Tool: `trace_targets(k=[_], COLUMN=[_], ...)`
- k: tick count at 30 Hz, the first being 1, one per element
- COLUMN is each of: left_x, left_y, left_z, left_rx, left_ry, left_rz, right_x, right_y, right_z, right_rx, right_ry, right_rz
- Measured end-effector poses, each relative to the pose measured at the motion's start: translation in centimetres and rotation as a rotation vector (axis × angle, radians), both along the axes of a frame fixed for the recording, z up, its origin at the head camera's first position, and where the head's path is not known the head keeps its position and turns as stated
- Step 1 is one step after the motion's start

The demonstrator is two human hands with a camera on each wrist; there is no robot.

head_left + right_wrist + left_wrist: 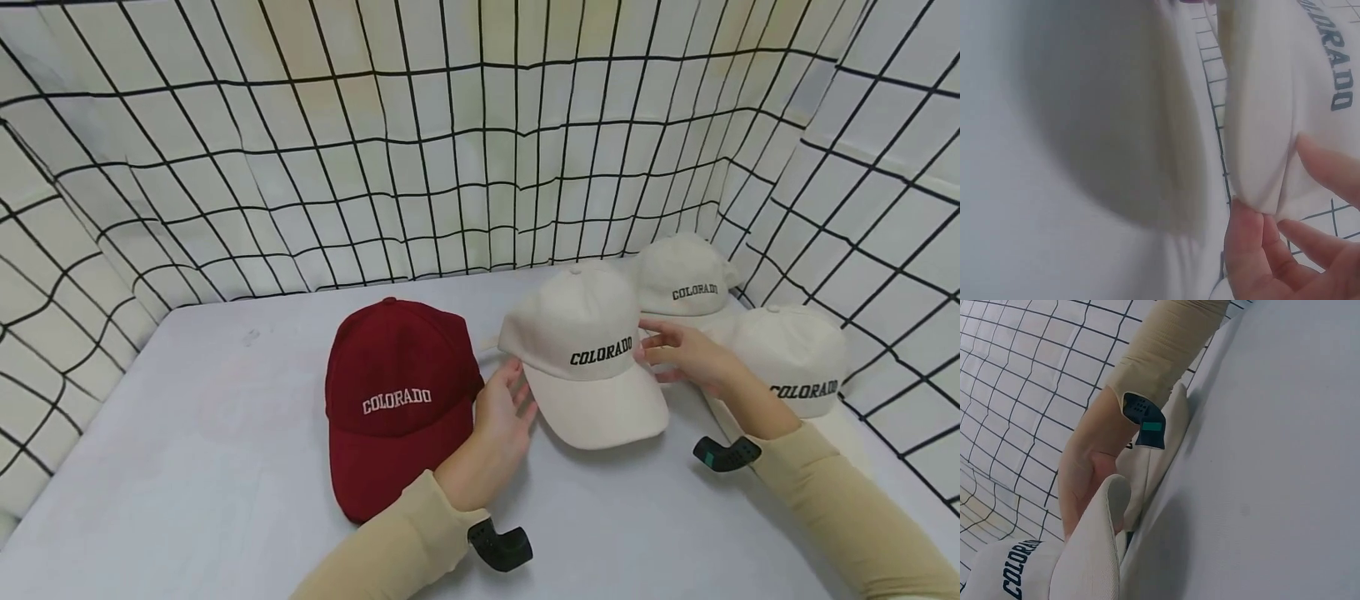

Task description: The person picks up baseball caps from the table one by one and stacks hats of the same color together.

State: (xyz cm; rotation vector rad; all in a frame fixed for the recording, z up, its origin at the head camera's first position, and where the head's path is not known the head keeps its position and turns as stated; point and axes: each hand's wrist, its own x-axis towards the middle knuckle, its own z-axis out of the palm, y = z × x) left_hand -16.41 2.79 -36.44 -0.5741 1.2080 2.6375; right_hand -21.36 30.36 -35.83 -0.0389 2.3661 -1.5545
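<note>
A white baseball cap point(592, 333) lettered COLORADO faces me between both hands, its brim point(1088, 550) tilted down toward the front. At the cap's left edge, where crown and brim meet, my left hand point(502, 417) holds it with curled fingers. My right hand point(690, 358) grips the opposite side. In the right wrist view, the right thumb point(1329, 165) lies on the crown and the other fingers are tucked under the edge. A red baseball cap point(397, 400) with white COLORADO lettering sits just left of my left hand.
Two more white caps stand on the right: one at the back point(678, 275), and one nearer point(787, 358), partly behind my right forearm. A black wire grid point(465, 142) over white sheeting encloses the white table surface point(210, 467) at the back and sides.
</note>
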Motion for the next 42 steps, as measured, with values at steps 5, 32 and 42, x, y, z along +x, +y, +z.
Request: trace_targets(k=[5, 32, 42], left_x=[0.6, 1.8, 1.4], left_y=[-0.6, -3.9, -4.3], left_z=[-0.3, 0.1, -0.2], left_rx=[-0.026, -0.124, -0.133], left_ry=[0.007, 0.062, 0.062], left_rz=[-0.027, -0.275, -0.340], right_x=[0.5, 1.6, 1.8], right_y=[-0.1, 0.3, 0.7], right_z=[-0.4, -2.1, -1.6], right_rx=[-0.007, -0.096, -0.057], right_ry=[-0.023, -0.086, -0.083], right_rz=[0.013, 0.099, 0.123])
